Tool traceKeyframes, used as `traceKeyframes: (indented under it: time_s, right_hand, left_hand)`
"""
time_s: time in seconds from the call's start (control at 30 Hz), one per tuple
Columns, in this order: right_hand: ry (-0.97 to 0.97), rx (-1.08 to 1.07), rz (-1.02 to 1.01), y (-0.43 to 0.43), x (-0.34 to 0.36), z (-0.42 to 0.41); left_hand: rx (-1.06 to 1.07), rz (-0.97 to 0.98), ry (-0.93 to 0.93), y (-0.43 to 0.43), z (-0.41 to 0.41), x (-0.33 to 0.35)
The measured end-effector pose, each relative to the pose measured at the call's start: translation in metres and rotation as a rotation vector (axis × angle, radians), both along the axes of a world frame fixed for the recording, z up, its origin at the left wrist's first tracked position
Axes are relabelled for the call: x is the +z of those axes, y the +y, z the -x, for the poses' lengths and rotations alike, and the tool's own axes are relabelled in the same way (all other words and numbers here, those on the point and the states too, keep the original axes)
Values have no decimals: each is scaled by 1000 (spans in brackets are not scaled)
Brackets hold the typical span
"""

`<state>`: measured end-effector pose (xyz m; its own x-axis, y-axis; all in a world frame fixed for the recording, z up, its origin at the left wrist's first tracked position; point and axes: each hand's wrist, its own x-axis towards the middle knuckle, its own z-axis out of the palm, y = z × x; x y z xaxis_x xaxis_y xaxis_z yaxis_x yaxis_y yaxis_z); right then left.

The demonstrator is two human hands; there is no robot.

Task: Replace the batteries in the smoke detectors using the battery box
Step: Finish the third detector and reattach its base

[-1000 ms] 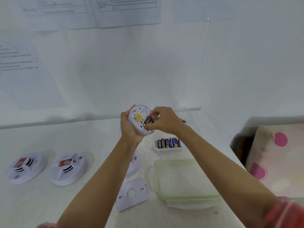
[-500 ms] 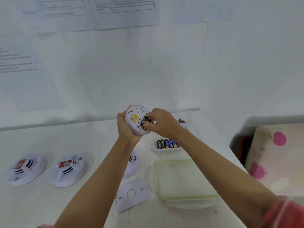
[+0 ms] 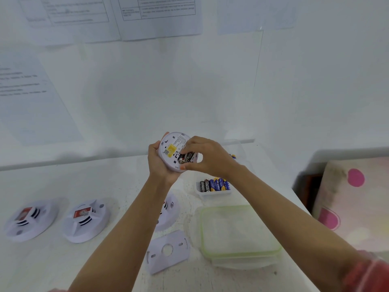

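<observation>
Low centre, a backplate (image 3: 168,250) lies on the counter (image 3: 117,182); past it, right of centre, sits the battery box (image 3: 210,193). Beyond, mid-frame, the left grip (image 3: 156,163) cups the detector (image 3: 171,147), back up, while the right grip (image 3: 210,155) pinches a battery (image 3: 187,158) at its bay. Likely swapping cells; next, mind polarity and press it home.

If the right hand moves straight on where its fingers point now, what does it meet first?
The right hand pinches a battery; going on, it would likely meet the back of the smoke detector first, which the left hand grips.
</observation>
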<state>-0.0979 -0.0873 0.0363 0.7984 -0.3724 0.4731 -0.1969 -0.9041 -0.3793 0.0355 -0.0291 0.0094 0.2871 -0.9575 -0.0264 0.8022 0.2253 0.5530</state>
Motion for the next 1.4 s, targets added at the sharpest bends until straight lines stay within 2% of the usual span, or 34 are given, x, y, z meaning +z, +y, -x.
traceKeyframes:
  time_s: [0.37,0.67,0.83,1.0,1.17,1.3,1.4]
  right_hand:
    - [-80,40,-62,0,4,-2]
    - [-302,-30,-263,0,8,-8]
    - [-268,16,-423,-9,19,-5]
    - [-181,29,-459,-17,22,-3]
    - [-226,-45,-623,-19,23,0]
    - [-241,-88,-655,-20,23,0]
    - [-208,-106,-606,-20,22,-1]
  left_hand:
    - [-39,51,-7,-2,-9,-4]
    - [-108,45,-19,-3,-15,-12]
    - [-122,15,-67,0,-15,-12]
    - [-119,-11,-92,-1,-15,-12]
    - [-42,-15,-53,0,-12,-9]
    - [4,-11,-27,1,-10,-7]
    - [12,-9,-20,1,-10,-8]
